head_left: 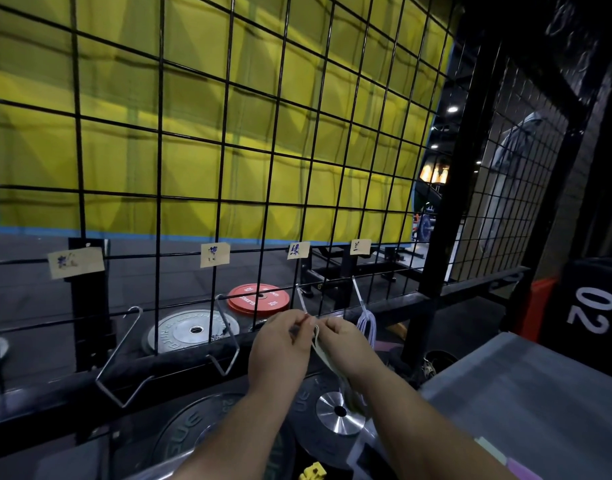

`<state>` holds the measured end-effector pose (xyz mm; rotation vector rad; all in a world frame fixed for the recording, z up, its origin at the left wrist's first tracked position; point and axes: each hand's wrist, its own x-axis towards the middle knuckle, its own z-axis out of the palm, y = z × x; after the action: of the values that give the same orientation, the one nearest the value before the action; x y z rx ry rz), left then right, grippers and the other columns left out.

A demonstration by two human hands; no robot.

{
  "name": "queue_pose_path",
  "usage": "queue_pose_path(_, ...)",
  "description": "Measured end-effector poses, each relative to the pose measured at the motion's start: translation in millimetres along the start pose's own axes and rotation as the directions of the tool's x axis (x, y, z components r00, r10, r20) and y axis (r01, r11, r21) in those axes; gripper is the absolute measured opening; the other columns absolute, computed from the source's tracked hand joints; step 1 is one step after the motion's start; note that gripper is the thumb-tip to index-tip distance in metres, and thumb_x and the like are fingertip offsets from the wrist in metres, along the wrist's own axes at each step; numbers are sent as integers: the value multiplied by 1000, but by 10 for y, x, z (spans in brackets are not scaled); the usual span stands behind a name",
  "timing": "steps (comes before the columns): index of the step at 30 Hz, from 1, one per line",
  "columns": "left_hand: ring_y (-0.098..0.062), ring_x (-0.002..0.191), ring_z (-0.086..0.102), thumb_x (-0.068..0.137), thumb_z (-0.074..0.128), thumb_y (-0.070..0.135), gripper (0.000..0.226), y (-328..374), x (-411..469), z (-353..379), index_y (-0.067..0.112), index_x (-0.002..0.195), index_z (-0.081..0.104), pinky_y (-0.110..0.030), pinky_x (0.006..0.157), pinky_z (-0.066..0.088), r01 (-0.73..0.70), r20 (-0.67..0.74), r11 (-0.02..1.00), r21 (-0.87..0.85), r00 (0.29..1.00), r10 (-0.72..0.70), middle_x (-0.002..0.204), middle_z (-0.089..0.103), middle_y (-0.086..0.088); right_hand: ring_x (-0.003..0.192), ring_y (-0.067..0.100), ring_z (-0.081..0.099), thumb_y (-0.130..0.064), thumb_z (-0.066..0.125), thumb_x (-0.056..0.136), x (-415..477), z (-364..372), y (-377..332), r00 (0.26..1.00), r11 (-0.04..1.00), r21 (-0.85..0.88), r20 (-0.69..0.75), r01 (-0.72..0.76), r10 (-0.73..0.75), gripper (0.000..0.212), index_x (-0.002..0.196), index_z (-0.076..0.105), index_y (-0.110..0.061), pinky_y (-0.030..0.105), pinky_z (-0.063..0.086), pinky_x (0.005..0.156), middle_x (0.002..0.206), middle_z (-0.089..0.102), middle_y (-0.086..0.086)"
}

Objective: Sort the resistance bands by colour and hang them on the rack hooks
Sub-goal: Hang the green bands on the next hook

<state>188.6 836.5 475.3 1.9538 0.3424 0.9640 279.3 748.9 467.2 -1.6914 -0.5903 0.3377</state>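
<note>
A dim gym, with a black wire grid [228,133] before a yellow wall. At lower centre, the left hand [280,348] and right hand [346,344] pinch the top of a pale green band [327,362] at a hook's [301,299] tip. Just right, a lavender band [365,323] hangs on its own hook. Beyond lies a red plate [258,297].

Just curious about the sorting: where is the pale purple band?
Head view: the pale purple band hangs on the rightmost hook, right of the right hand, below the rightmost paper label.
</note>
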Motion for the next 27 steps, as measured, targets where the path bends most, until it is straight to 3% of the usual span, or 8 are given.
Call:
queue_pose_path(4, -7, 77, 61, 92, 60, 25, 20, 39, 13, -22, 28, 76, 69, -25, 70, 48, 152, 26, 949, -276, 988, -150, 79, 67, 8, 91, 11, 67, -37, 60, 93, -63, -14, -37, 999, 999, 5, -4, 38, -38, 29, 99, 67, -9, 22, 54, 72, 95, 73, 2)
queue_pose_path(7, -9, 78, 63, 92, 61, 23, 18, 64, 15, -26, 23, 78, 73, -26, 72, 48, 270, 98, 855, -442, 962, -254, 79, 70, 7, 91, 12, 66, -32, 55, 97, -77, -70, -28, 1000, 1000, 8, 2, 28, -28, 27, 104, 65, -8, 19, 51, 70, 98, 72, 3)
queue_pose_path(11, -5, 63, 50, 93, 60, 23, 17, 99, 15, -27, 19, 82, 72, -21, 60, 38, 335, 138, 813, -476, 942, -307, 64, 57, 11, 70, 6, 52, -38, 59, 94, -95, -136, -61, 995, 990, -114, -52, 81, -88, 23, 91, 61, -15, 16, 44, 60, 74, 59, -9)
queue_pose_path(15, -7, 62, 48, 94, 58, 26, 19, 63, 40, -32, 19, 85, 73, -20, 55, 35, 350, 157, 823, -447, 937, -313, 61, 54, 10, 58, 2, 45, -33, 59, 94, -69, -180, -111, 970, 935, -310, -108, 175, -217, 20, 86, 59, -15, 15, 37, 55, 67, 53, -8)
queue_pose_path(19, -3, 55, 49, 96, 53, 24, 26, 52, 24, -15, 17, 78, 71, -16, 49, 35, 303, 147, 861, -408, 953, -265, 64, 64, 8, 67, 3, 48, -37, 53, 97, -152, -150, -62, 981, 930, -345, -92, 129, -171, 22, 88, 58, -17, 19, 38, 61, 76, 55, -8)
queue_pose_path(24, -4, 54, 49, 95, 52, 19, 28, 45, 0, -8, 13, 74, 69, -25, 61, 45, 237, 93, 875, -423, 972, -218, 69, 68, 3, 85, 1, 57, -47, 41, 100, -337, -9, 33, 999, 994, -105, 44, 15, -10, 35, 108, 55, -15, 12, 44, 66, 95, 62, -8)
queue_pose_path(25, -4, 54, 50, 95, 52, 18, 28, 38, -4, -5, 13, 74, 69, -24, 60, 44, 239, 91, 869, -433, 971, -222, 67, 67, 3, 96, 0, 60, -48, 43, 99, -341, 12, 38, 998, 999, -41, 66, -12, 15, 39, 115, 55, -15, 14, 48, 75, 104, 64, -7)
queue_pose_path(27, -7, 57, 53, 94, 55, 18, 25, 16, -13, 10, 14, 75, 70, -26, 61, 44, 255, 98, 845, -470, 966, -237, 64, 64, 5, 110, 8, 62, -52, 52, 94, -344, 24, 42, 993, 992, 102, 104, -73, 62, 45, 121, 61, -17, 34, 52, 95, 114, 68, -5)
